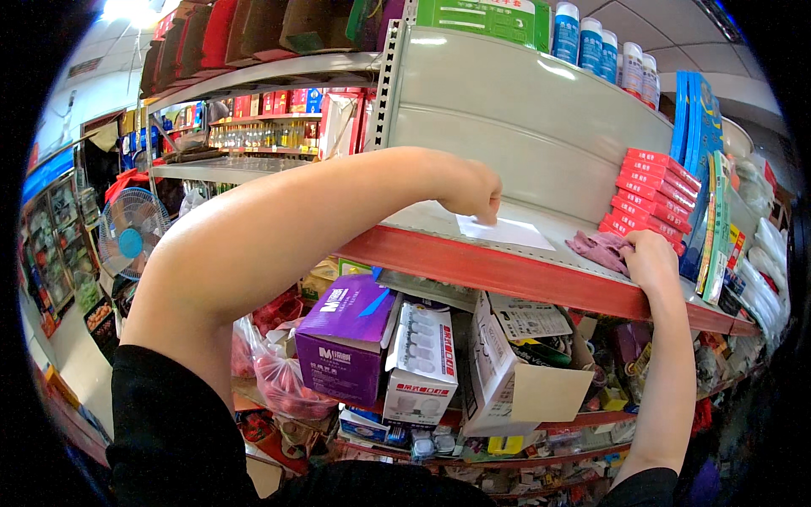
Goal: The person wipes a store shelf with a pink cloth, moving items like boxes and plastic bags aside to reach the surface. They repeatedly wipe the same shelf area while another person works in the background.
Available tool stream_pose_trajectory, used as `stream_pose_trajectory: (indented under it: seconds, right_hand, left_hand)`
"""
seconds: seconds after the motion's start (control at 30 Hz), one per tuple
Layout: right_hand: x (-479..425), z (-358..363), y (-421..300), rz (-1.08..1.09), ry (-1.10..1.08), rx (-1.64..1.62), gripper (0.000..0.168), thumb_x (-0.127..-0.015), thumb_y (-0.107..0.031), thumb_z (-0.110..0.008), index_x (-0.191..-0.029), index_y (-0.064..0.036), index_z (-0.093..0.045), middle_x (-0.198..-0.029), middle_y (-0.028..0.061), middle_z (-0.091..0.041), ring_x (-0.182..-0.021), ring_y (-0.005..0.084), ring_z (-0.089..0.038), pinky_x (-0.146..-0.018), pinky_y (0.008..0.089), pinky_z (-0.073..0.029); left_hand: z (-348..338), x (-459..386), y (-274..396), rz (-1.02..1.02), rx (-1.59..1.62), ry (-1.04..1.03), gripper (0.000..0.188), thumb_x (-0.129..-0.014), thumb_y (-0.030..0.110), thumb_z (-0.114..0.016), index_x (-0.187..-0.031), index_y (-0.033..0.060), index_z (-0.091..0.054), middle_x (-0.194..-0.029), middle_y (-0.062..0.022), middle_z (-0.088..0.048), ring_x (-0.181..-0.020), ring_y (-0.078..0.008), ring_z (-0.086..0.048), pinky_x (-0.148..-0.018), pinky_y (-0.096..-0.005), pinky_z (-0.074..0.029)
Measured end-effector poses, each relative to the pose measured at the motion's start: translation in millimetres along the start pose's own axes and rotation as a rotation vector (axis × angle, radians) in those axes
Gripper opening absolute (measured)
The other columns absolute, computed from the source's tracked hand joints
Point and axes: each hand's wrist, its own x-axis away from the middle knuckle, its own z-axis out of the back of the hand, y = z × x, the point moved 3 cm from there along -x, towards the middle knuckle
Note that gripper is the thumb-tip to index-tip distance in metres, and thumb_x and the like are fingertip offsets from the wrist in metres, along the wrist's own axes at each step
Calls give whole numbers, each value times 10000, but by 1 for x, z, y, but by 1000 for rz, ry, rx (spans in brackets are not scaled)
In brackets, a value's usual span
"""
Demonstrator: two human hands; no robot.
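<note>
My left hand (476, 191) reaches across the shelf board (415, 218), fingertips pointing down at a flat white sheet of paper (513, 233). Whether those fingers pinch the paper or only touch it is hard to see. At the right, my right hand (656, 258) grips the edge of a crumpled pink cloth (599, 247), which lies on the same board near its red front edge (500, 269). Just behind the cloth stands a stack of red boxes (652, 190).
Blue spray cans (565, 35) and a green box (485, 19) stand on the shelf above. Below the board are a purple carton (345, 339), a white printed box (421, 364) and an opened carton (500, 380). A fan (132, 234) stands far left.
</note>
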Motion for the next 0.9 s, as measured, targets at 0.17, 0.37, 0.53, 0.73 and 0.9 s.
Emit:
stream_pose_trajectory:
  seconds: [0.17, 0.37, 0.53, 0.73, 0.9]
  right_hand:
    - [-3, -5, 5, 8, -3, 11, 200, -823, -233, -658, -902, -71, -744, -903, 202, -699, -919, 369, -669, -815, 471, -522]
    - [-1, -5, 4, -26, 10, -28, 223, -820, -253, -665, -945, -87, -747, -958, 204, -700, -953, 370, -666, -833, 473, -523]
    - [-1, -6, 7, -88, -11, -133, 259, -824, -248, -642, -1024, -122, -745, -1021, 213, -694, -1016, 368, -656, -877, 469, -517]
    - [-10, -16, 18, 27, 310, -149, 355, -797, -227, -651, -1132, -129, -717, -1202, 164, -662, -1123, 371, -609, -981, 477, -468]
    - [22, 30, 12, 170, 667, -415, 254, -811, -119, -660, -1056, -82, -716, -1114, 133, -691, -1061, 314, -638, -950, 404, -475]
  left_hand:
    - [1, 3, 7, 47, -102, -51, 450, -859, 362, -693, -1198, 67, -657, -1145, -135, -682, -1078, -300, -620, -916, -416, -475]
    - [11, 1, -6, 33, 70, 135, 421, -843, 330, -695, -1159, 52, -677, -1116, -135, -693, -1031, -264, -627, -904, -392, -471]
    - [25, 36, -4, -41, 631, 171, 292, -852, 252, -695, -1066, 54, -675, -934, -38, -670, -926, -133, -617, -804, -308, -473]
    - [27, 94, 3, -282, 1041, 8, 189, -871, 169, -699, -1025, 67, -659, -872, 5, -639, -797, -73, -618, -704, -217, -475]
    - [18, 120, 33, -417, 1142, 28, 196, -873, 160, -701, -1034, 65, -645, -871, 1, -658, -770, -76, -633, -683, -220, -488]
